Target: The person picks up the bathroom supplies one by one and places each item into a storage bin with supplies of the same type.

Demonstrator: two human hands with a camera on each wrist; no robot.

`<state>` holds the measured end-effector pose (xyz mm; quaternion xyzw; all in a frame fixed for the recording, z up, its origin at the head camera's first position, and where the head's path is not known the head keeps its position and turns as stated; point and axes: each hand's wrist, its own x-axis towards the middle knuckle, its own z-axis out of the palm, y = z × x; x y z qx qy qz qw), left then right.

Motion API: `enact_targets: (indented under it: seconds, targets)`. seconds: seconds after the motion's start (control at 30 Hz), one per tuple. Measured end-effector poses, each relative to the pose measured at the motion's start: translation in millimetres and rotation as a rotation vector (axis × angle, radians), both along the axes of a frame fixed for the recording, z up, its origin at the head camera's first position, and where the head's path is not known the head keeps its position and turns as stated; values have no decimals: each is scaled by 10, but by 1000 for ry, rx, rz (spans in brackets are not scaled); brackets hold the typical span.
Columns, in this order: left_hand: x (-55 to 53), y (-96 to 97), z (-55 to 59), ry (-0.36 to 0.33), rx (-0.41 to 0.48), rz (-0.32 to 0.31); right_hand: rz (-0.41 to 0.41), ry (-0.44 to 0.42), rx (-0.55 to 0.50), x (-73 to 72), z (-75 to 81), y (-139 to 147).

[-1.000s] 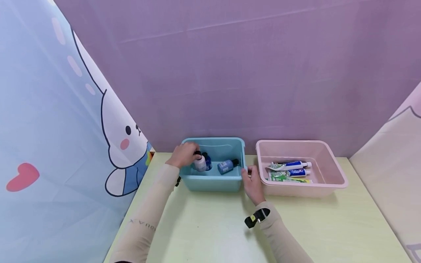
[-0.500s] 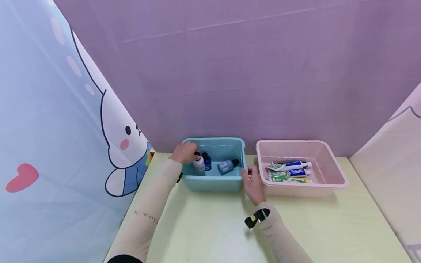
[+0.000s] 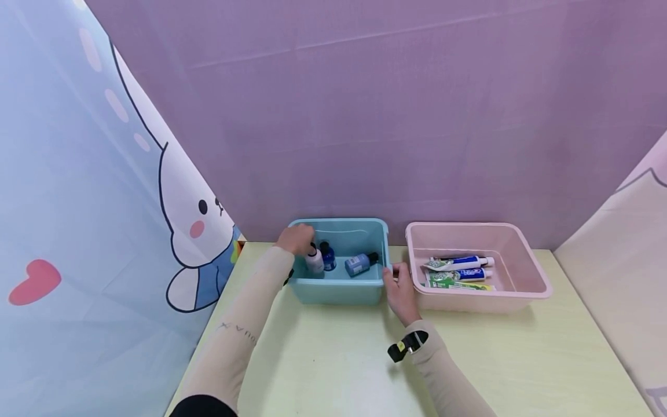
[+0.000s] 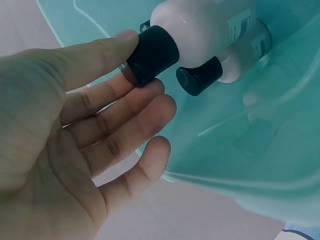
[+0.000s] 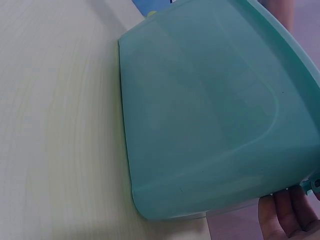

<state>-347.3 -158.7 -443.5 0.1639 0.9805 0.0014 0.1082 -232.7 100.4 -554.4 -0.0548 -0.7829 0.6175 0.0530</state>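
Observation:
In the head view, my left hand (image 3: 295, 239) reaches over the left end of a teal plastic bin (image 3: 336, 291). Its thumb and forefinger pinch the black cap of a pale pink bottle (image 4: 197, 30), tilted in the left wrist view; the other fingers are spread. Below it lies a second pale bottle (image 4: 240, 60) with a black cap. A dark blue bottle (image 3: 328, 258) stands beside the pale one, and a lighter blue bottle (image 3: 357, 264) lies on its side. My right hand (image 3: 401, 294) grips the bin's right end, fingertips (image 5: 285, 212) under its rim.
A pink bin (image 3: 479, 301) stands to the right of the teal one, with several toothpaste tubes (image 3: 458, 263) inside. Both are on a pale wooden table (image 3: 333, 365). A purple cloth (image 3: 365, 116) hangs behind, and a printed blue sheet (image 3: 94, 202) borders the left.
The pale bottle has gone slightly left and lower in the teal bin, beside the dark blue bottle. My left hand has shifted a little right and back. The right hand stays put.

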Motion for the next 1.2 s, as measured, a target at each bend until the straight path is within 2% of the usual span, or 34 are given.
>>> enact_targets:
  seconds: [0.47, 0.63, 1.2]
  targets:
    - [-95, 36, -16, -64, -62, 23, -3, 20, -4, -13, -30, -9]
    - [-146, 34, -61, -91, -84, 28, -1, 18, 3, -9, -38, -14]
    - [-216, 8, -115, -108, -92, 49, -6, 37, -3, -25, -36, -35]
